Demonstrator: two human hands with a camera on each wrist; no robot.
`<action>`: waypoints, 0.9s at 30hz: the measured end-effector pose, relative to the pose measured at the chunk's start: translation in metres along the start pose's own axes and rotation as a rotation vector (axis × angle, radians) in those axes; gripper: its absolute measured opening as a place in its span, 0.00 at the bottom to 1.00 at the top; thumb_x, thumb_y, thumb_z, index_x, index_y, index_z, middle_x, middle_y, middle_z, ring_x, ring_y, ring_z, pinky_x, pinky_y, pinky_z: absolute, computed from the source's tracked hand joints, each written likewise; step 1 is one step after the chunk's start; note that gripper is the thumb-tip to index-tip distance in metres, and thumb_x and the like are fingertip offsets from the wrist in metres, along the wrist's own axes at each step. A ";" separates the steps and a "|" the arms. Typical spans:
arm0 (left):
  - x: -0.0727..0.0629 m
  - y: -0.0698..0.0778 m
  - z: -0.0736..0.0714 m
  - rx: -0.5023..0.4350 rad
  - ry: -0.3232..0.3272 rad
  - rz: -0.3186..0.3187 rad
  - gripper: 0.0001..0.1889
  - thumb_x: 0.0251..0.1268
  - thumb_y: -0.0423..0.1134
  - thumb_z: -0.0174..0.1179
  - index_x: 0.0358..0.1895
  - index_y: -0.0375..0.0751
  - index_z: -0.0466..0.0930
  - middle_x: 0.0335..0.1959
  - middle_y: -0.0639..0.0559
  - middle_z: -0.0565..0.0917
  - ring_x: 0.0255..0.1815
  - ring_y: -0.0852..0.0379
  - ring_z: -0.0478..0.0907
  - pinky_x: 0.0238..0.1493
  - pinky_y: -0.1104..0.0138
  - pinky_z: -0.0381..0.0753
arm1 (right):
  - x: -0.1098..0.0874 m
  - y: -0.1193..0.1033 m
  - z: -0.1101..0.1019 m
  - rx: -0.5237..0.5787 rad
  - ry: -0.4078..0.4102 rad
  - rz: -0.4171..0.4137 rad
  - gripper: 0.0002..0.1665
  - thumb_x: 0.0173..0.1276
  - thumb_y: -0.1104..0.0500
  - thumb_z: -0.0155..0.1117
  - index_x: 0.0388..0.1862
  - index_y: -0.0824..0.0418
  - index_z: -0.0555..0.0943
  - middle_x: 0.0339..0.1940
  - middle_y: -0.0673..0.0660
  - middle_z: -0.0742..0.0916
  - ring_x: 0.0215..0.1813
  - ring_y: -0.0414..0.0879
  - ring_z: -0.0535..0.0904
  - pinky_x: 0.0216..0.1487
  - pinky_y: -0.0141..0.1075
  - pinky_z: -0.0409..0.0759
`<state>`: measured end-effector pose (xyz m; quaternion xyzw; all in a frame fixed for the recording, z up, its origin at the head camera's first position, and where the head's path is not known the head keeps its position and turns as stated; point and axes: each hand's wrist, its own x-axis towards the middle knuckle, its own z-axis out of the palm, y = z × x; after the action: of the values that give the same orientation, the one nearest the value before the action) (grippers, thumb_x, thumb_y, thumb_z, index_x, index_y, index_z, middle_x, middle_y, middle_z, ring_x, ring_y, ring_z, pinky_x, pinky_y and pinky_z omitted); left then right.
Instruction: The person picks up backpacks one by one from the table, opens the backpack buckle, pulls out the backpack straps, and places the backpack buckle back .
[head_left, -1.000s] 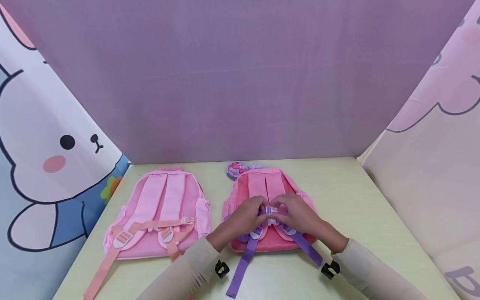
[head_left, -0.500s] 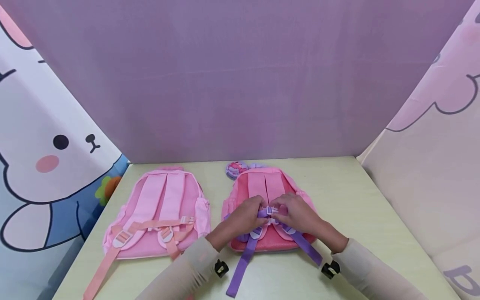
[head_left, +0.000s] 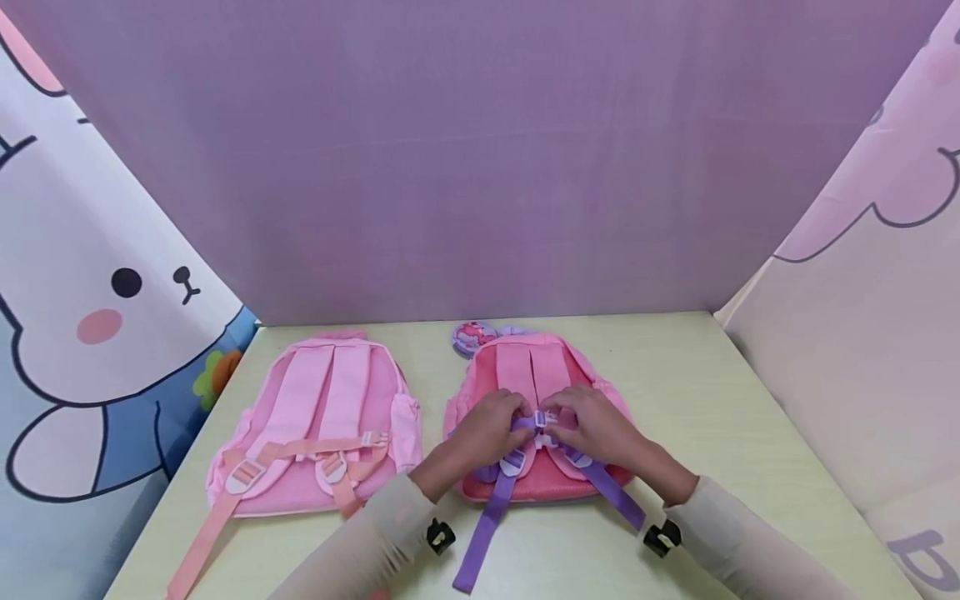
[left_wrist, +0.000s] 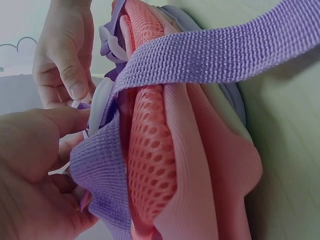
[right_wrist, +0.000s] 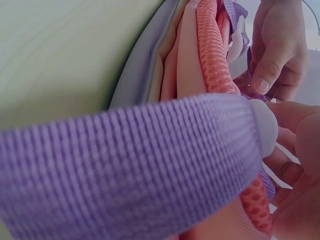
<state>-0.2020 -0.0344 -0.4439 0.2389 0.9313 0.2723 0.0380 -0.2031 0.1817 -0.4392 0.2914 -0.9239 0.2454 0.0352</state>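
A pink backpack (head_left: 551,367) with a coral mesh back lies straps-up on the table. Across its middle runs a purple chest strap (head_left: 525,424) with a small white buckle (head_left: 542,418). My left hand (head_left: 491,427) pinches the strap just left of the buckle, thumb and fingertips together. From the other side my right hand (head_left: 594,427) pinches the buckle's right end. Its fingertips partly hide that end. In the left wrist view, a purple webbing strap (left_wrist: 210,55) crosses in front of the mesh edge (left_wrist: 150,155). A wide purple strap (right_wrist: 135,165) fills the lower right wrist view.
A second, lighter pink backpack (head_left: 300,400) lies to the left, its peach straps (head_left: 202,542) trailing to the table's front. A round purple-pink trinket (head_left: 474,338) sits behind the held bag. A purple panel (head_left: 480,167) stands along the table's back edge.
Both hands stay almost in place at the chest strap. The white buckle between them shifts and turns slightly. The two backpacks have not moved.
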 end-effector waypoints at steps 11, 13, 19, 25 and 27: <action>0.000 0.001 0.002 0.006 0.035 0.005 0.11 0.68 0.44 0.67 0.47 0.44 0.82 0.40 0.54 0.81 0.40 0.61 0.72 0.43 0.73 0.78 | 0.002 0.001 0.001 0.028 -0.006 0.018 0.20 0.62 0.57 0.77 0.53 0.55 0.85 0.44 0.49 0.88 0.44 0.42 0.80 0.48 0.39 0.83; 0.000 0.002 0.001 -0.001 0.039 0.010 0.11 0.68 0.44 0.68 0.47 0.43 0.82 0.39 0.54 0.80 0.39 0.61 0.72 0.42 0.73 0.77 | 0.001 0.000 0.000 0.035 -0.007 0.017 0.20 0.62 0.57 0.77 0.53 0.55 0.85 0.44 0.49 0.88 0.45 0.42 0.80 0.48 0.39 0.83; 0.000 0.004 0.001 -0.028 0.037 -0.007 0.11 0.68 0.44 0.68 0.46 0.43 0.82 0.38 0.54 0.80 0.39 0.60 0.72 0.41 0.73 0.76 | 0.001 0.002 0.002 0.056 -0.004 0.019 0.19 0.61 0.58 0.77 0.52 0.56 0.85 0.42 0.48 0.88 0.44 0.42 0.80 0.48 0.38 0.83; 0.000 0.005 0.001 -0.039 0.035 -0.014 0.12 0.68 0.44 0.68 0.47 0.42 0.82 0.38 0.53 0.80 0.39 0.60 0.72 0.42 0.72 0.76 | 0.001 0.003 0.003 0.064 0.003 0.003 0.18 0.61 0.58 0.77 0.50 0.55 0.85 0.39 0.47 0.87 0.43 0.41 0.79 0.46 0.37 0.83; 0.001 0.005 0.000 -0.042 0.036 -0.012 0.11 0.67 0.43 0.68 0.46 0.42 0.82 0.38 0.53 0.80 0.39 0.60 0.72 0.41 0.72 0.76 | 0.002 0.003 0.002 0.065 0.000 -0.001 0.17 0.61 0.58 0.77 0.49 0.55 0.85 0.38 0.47 0.87 0.42 0.41 0.78 0.46 0.36 0.82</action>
<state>-0.2004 -0.0299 -0.4415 0.2273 0.9274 0.2958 0.0279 -0.2059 0.1816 -0.4422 0.2927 -0.9154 0.2752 0.0259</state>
